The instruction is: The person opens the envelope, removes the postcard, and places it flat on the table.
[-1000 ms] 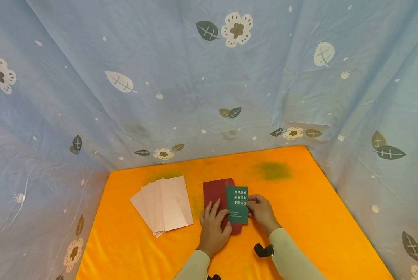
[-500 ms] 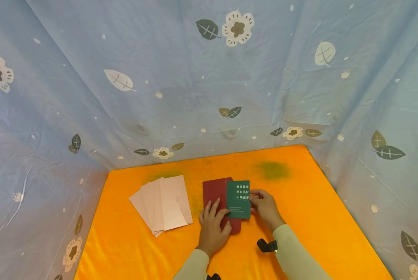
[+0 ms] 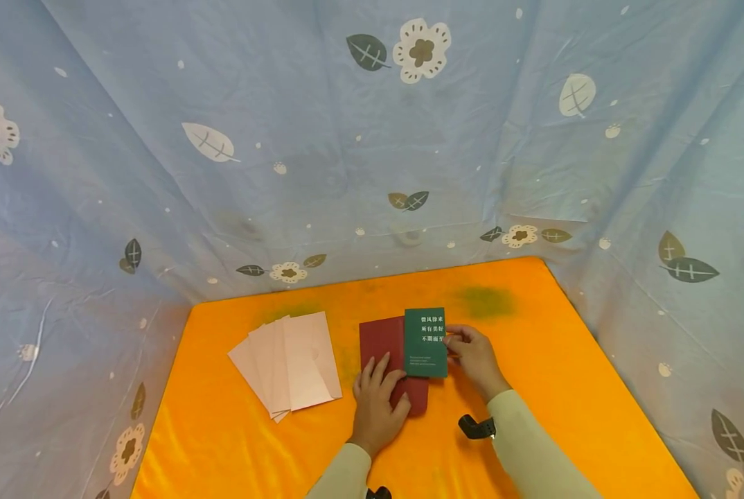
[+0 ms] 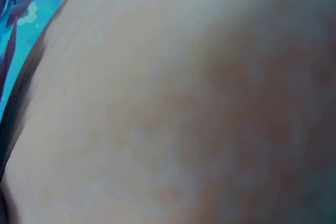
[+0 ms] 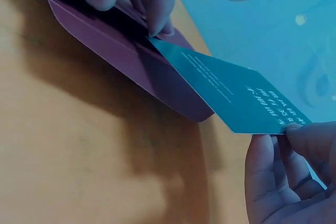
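A dark red envelope (image 3: pixel 381 339) lies on the orange cloth, its opening and flap along the right side. My left hand (image 3: pixel 377 402) rests on its lower part with fingers spread, a fingertip at the lower left corner of a green card (image 3: pixel 425 346) with white lettering. Between thumb and fingers, my right hand (image 3: pixel 476 357) pinches that card by its right edge. In the right wrist view the card (image 5: pixel 236 95) slants up out of the open side of the envelope (image 5: pixel 121 72). Blurred skin fills most of the left wrist view.
Several pale pink envelopes (image 3: pixel 303 360) lie fanned out to the left on the orange cloth (image 3: pixel 210 443). Blue curtains (image 3: pixel 322 138) with flowers and leaves enclose the back and both sides. A black wrist camera (image 3: pixel 476 426) sits at the right cuff.
The right hand has moved the green card up and slightly to the right, uncovering more of the red envelope's lower end. The left hand has stayed on the envelope.
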The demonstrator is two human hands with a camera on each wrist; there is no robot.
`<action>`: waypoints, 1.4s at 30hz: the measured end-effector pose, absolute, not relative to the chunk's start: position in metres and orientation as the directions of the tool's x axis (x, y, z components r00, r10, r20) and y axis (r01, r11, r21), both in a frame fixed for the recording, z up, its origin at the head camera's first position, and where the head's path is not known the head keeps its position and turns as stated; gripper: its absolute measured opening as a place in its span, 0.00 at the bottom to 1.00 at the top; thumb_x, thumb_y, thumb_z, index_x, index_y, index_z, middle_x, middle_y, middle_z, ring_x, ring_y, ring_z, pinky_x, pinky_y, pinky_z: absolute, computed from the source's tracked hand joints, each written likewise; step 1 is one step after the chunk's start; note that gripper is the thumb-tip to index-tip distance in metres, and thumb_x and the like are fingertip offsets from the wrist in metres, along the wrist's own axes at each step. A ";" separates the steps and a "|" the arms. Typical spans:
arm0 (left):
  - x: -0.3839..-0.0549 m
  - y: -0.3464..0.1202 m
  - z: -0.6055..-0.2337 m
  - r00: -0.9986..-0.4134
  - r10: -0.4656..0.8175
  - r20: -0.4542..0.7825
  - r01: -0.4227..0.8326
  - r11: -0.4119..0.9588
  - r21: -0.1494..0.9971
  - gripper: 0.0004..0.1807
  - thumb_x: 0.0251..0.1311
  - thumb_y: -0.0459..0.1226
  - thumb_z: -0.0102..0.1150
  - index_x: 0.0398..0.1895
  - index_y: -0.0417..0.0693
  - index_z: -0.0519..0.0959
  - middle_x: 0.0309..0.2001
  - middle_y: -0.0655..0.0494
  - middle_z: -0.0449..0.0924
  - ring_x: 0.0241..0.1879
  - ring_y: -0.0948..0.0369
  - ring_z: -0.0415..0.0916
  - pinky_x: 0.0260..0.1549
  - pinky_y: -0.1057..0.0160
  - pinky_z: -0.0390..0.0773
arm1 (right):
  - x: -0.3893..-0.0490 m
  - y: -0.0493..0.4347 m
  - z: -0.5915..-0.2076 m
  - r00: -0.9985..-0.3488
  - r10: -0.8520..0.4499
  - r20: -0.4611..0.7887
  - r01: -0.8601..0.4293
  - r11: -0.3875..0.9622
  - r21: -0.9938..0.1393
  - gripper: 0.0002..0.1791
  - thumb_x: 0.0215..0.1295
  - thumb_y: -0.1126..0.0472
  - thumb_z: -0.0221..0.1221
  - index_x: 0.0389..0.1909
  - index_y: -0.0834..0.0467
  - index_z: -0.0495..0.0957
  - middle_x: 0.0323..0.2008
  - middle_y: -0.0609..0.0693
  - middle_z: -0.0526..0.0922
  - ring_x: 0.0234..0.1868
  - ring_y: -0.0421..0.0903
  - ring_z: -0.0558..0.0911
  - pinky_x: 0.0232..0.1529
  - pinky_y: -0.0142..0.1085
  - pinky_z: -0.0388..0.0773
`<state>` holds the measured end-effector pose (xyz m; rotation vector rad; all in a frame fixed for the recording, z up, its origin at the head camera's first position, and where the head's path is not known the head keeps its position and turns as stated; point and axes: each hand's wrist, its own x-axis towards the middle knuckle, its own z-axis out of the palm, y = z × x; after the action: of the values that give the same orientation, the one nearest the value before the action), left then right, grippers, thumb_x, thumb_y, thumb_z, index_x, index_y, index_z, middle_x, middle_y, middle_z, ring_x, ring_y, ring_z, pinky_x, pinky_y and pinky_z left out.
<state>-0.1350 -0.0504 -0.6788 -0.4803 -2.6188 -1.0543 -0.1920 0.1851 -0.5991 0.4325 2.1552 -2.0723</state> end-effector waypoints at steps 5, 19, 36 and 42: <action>-0.135 -0.050 -0.679 -0.899 0.204 0.387 0.415 0.679 0.606 0.18 0.64 0.41 0.65 0.57 0.61 0.86 0.78 0.47 0.70 0.77 0.36 0.59 0.66 0.24 0.55 | -0.195 0.189 -0.597 -0.951 0.131 -0.280 0.282 -0.005 -0.959 0.18 0.83 0.65 0.59 0.68 0.65 0.78 0.49 0.59 0.79 0.46 0.53 0.82 0.43 0.37 0.85; -0.135 -0.050 -0.680 -0.897 0.204 0.393 0.419 0.682 0.600 0.17 0.65 0.40 0.66 0.57 0.61 0.87 0.78 0.47 0.70 0.78 0.36 0.59 0.66 0.25 0.55 | -0.202 0.194 -0.584 -0.962 0.136 -0.238 0.238 -0.019 -0.971 0.19 0.83 0.65 0.59 0.69 0.66 0.78 0.50 0.61 0.80 0.45 0.53 0.82 0.44 0.39 0.86; -0.134 -0.049 -0.678 -0.897 0.211 0.389 0.421 0.678 0.603 0.18 0.65 0.40 0.65 0.57 0.60 0.86 0.78 0.46 0.70 0.78 0.36 0.59 0.68 0.26 0.54 | -0.208 0.209 -0.584 -0.960 0.163 -0.226 0.232 0.021 -0.972 0.21 0.85 0.63 0.57 0.72 0.65 0.77 0.54 0.61 0.80 0.47 0.55 0.81 0.47 0.40 0.85; -0.134 -0.049 -0.679 -0.896 0.212 0.389 0.423 0.674 0.606 0.18 0.65 0.41 0.64 0.57 0.61 0.86 0.78 0.46 0.70 0.78 0.36 0.59 0.67 0.26 0.54 | -0.211 0.216 -0.584 -0.960 0.187 -0.210 0.224 0.059 -0.973 0.21 0.85 0.62 0.57 0.72 0.64 0.76 0.54 0.61 0.79 0.48 0.55 0.81 0.46 0.38 0.85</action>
<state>-0.1343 -0.0488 -0.6791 -0.5063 -2.6031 -1.0473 -0.2109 0.2162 -0.5839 0.4398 2.2653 -2.0904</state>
